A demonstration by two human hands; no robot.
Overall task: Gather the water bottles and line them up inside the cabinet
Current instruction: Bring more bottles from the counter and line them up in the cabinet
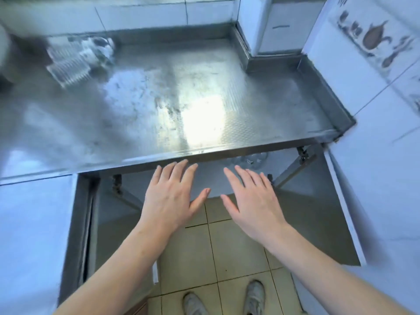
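Below the steel counter [159, 105], both hands' fingers [181, 171] spread empty before the open cabinet [318, 201].

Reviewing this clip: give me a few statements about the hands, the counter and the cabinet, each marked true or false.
1. Both the left hand and the right hand are empty, fingers spread. True.
2. The cabinet doors below the steel counter are shut. False: both doors stand open.
3. A blurred clear plastic object lies at the counter's far left. True.
4. The right hand grips a bottle. False: it holds nothing.
5. Something clear and crumpled shows inside the cabinet, under the counter edge. True.
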